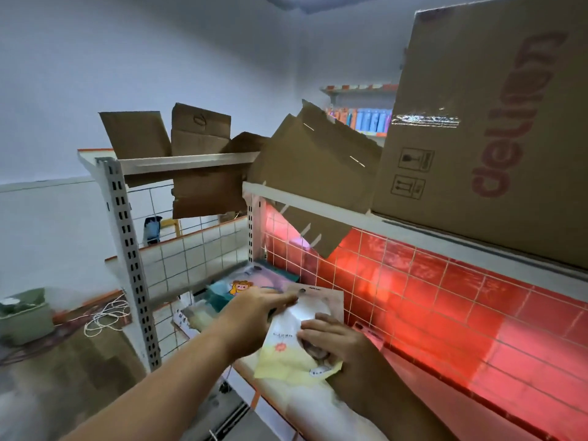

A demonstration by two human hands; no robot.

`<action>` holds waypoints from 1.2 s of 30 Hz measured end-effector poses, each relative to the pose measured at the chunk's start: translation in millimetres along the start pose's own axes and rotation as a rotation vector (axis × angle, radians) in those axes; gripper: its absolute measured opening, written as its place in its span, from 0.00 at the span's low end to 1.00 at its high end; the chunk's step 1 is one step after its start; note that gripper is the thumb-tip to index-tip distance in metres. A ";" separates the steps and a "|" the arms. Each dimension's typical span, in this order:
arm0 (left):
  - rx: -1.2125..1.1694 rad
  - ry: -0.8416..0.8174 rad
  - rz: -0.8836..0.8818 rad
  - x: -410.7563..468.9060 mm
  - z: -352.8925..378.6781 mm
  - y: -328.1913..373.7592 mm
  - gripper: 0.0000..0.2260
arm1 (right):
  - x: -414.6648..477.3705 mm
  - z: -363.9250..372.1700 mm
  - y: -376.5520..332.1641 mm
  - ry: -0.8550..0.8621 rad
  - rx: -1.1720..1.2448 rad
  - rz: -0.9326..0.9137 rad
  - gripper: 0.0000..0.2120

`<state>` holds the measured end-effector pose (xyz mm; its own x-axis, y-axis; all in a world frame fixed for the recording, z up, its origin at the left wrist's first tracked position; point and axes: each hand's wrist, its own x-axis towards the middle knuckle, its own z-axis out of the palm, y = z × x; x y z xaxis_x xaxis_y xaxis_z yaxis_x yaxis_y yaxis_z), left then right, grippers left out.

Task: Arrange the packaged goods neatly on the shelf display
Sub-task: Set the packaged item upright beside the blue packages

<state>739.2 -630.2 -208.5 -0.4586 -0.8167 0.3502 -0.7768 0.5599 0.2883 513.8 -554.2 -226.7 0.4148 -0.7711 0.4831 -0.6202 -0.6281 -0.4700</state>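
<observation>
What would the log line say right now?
step: placing pouch | left hand: holds pouch top | right hand: holds pouch lower right | pouch: tilted over shelf edge

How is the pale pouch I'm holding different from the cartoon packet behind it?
The pale pouch is white and yellow with a small red mark; the cartoon packet is teal and pink with an orange figure. The pale pouch is held by the left hand and right hand; the cartoon packet lies unheld, farther back. Both are flat packs over the same shelf.
</observation>
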 end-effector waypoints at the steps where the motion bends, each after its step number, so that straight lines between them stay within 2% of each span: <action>1: -0.015 -0.028 0.019 6.1 3.6 -10.9 0.22 | 4.9 8.5 4.2 -0.004 -0.011 0.032 0.27; 6: -0.039 -0.171 0.120 39.4 27.3 -71.4 0.25 | 25.6 46.1 19.7 -0.034 -0.081 0.216 0.31; 9: -0.019 -0.280 0.137 56.6 44.5 -102.2 0.28 | 31.6 67.3 19.2 -0.044 -0.124 0.288 0.28; 12: -0.006 -0.314 0.188 68.1 60.1 -119.7 0.26 | 32.9 90.1 22.5 -0.055 -0.123 0.315 0.22; 19: 0.002 -0.378 0.206 105.0 79.2 -120.8 0.26 | 41.8 97.8 41.6 -0.064 -0.211 0.377 0.24; 23: -0.012 -0.431 0.172 126.0 93.4 -121.3 0.22 | 48.2 99.3 69.4 -0.119 -0.264 0.382 0.27; 27: 0.033 -0.422 0.240 143.3 94.6 -117.6 0.14 | 61.2 101.1 89.6 -0.128 -0.335 0.369 0.29; 30: 0.043 -0.414 0.266 155.0 99.7 -115.3 0.14 | 69.9 102.4 98.4 -0.101 -0.259 0.383 0.25; 33: 0.075 -0.407 0.362 164.9 115.0 -119.1 0.14 | 77.8 102.8 108.8 -0.121 -0.217 0.361 0.21; 36: 0.176 -0.426 0.420 168.3 133.1 -129.0 0.17 | 79.1 107.5 121.4 -0.190 -0.209 0.396 0.22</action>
<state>704.7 -858.5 -305.4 -0.8440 -0.5363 0.0048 -0.5358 0.8435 0.0390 543.0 -702.7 -325.0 0.2219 -0.9644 0.1440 -0.8675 -0.2627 -0.4223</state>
